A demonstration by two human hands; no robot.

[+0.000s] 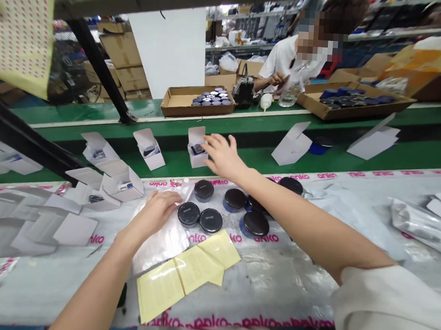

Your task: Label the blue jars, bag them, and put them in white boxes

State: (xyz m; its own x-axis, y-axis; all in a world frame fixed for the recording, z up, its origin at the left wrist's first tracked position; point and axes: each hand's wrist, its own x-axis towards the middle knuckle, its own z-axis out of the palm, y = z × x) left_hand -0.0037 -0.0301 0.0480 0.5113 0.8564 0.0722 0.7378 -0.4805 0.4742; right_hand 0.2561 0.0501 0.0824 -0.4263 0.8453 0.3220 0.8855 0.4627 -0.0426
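My right hand [224, 156] reaches over the green conveyor, fingers spread, at the right side of an open white box [197, 158] with small items inside. Whether the fingertips touch the box I cannot tell. My left hand [158, 208] rests loosely open over clear plastic bags [163, 248], its fingertips close to a black round device [188, 214]. Several more such black-topped round devices [235, 200], some with blue sides, stand on the plastic-covered table, partly behind my right forearm. Yellow sticker sheets [187, 272] lie in front of them.
Open white boxes [122, 181] crowd the left; others [292, 143] stand along the green conveyor [243, 161]. Across it, a person [282, 64] handles a clear plastic bag between cardboard trays [197, 115] of round devices. A black post [102, 73] slants at left; plastic packs [422, 227] lie right.
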